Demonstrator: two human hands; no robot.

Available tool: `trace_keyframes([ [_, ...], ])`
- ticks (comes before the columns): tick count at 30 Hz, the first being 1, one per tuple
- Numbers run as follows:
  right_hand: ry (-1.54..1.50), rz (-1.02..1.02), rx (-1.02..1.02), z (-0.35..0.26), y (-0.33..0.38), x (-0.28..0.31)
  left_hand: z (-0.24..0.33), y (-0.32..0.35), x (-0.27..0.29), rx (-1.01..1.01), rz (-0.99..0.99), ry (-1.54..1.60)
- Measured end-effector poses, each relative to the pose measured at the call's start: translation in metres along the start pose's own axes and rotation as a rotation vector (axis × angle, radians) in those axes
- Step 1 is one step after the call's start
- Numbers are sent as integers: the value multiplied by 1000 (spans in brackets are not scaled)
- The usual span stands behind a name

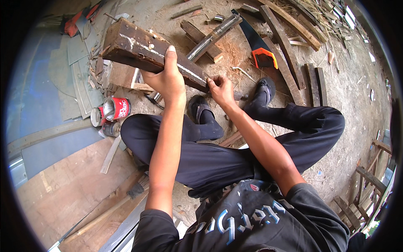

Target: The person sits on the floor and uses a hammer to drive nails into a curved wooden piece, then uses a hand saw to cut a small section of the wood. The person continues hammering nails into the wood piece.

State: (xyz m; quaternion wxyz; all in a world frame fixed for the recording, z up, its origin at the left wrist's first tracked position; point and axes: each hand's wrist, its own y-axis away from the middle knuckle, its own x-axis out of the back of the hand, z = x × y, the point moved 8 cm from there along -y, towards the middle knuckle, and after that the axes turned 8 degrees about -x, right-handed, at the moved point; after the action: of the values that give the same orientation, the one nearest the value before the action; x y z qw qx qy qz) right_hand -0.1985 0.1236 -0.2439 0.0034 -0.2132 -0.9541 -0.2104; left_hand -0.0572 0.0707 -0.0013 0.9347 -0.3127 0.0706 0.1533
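A dark brown wooden beam (138, 48) with a white streak along one face is raised in front of me, slanting from upper left down to the right. My left hand (167, 80) grips it near the middle, thumb on the streaked face. At its lower right end my right hand (221, 89) pinches the edge, fingers closed. A nail (110, 17) sticks out at the beam's far left end. Below the beam, partly hidden, a hammer (156, 100) lies on the ground near my left foot.
Red cans (121, 108) stand left of my knee. A handsaw with an orange handle (264, 58) lies ahead, among wooden beams (283, 48). Another wood piece (201, 40) lies beyond my hands. Glass-like sheets (79, 69) and a plywood board (79, 176) spread at left.
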Motion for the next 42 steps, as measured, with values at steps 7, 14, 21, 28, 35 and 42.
trace_keyframes([
  [7,-63,13,118,-6,18,-6,-2,-8,5,43,36,-8],
  [14,73,78,306,-24,25,-2,-11,-15,4,72,-17,75],
  [21,-6,-65,344,-19,17,-4,-28,-27,1,162,-182,158],
  [28,-292,-412,111,-5,2,-7,-39,-31,-16,222,-387,435],
  [35,-525,-448,-118,11,6,-24,-41,-35,-16,229,-393,413],
  [42,-1156,-558,-426,9,19,-41,-42,-32,-19,281,-441,476],
])
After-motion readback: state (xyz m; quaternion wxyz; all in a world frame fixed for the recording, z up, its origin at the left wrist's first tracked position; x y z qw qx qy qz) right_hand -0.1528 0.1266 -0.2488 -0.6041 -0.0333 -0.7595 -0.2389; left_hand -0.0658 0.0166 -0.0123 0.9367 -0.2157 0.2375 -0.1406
